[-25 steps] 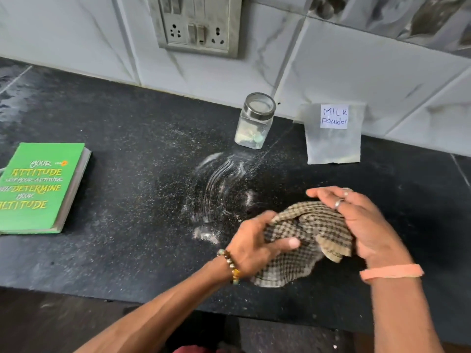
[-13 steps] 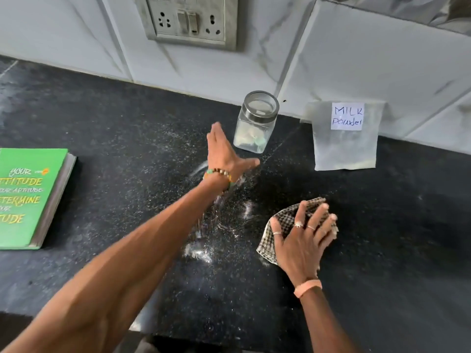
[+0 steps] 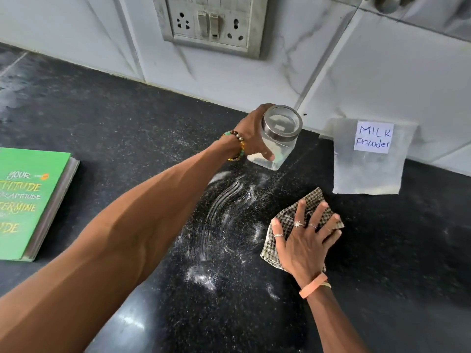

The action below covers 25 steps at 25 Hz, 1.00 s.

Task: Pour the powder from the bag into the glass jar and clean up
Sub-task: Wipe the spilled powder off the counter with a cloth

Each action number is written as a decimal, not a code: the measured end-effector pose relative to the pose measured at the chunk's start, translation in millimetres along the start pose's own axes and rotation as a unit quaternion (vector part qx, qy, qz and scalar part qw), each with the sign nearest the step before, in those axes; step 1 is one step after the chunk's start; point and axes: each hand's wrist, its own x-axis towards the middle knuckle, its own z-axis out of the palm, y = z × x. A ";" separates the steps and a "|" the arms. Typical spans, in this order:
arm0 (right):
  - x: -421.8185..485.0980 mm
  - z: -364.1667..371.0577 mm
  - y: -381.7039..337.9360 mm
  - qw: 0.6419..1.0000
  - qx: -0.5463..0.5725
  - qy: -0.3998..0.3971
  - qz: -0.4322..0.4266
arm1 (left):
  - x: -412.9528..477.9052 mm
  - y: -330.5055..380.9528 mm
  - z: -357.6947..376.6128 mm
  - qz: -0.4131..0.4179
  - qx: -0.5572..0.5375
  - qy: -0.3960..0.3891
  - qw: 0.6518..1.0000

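The black speckled stone surface runs back to a white marbled tile wall. At that rear edge the left hand grips the glass jar, fingers curled round its squarish side. The jar has a round metal-rimmed lid and a little pale powder in its base. Whether its base rests on the stone I cannot tell.

Just right of it, apart, the translucent bag labelled "MILK Powder" leans on the wall. In front of the bag the right hand lies flat with fingers spread, pressing a crumpled checked cloth.

Between jar and cloth, white powder smears streak the stone in curved lines. A green book lies at the left edge, and a broad stretch of stone separates it from the left forearm. A steel socket plate sits on the wall above.
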 end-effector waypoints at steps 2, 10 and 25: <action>8.7 -4.8 -10.4 1.000 -0.002 -0.003 -0.014 | -2.4 1.6 1.4 -0.002 0.027 0.015 1.000; 90.8 -26.7 -85.6 0.989 -0.035 -0.012 -0.141 | -76.1 -22.6 -82.4 0.022 0.005 0.264 0.964; -17.9 -3.6 -15.9 0.968 -0.046 0.037 -0.243 | -119.9 -51.6 -67.5 -0.038 0.049 0.271 0.960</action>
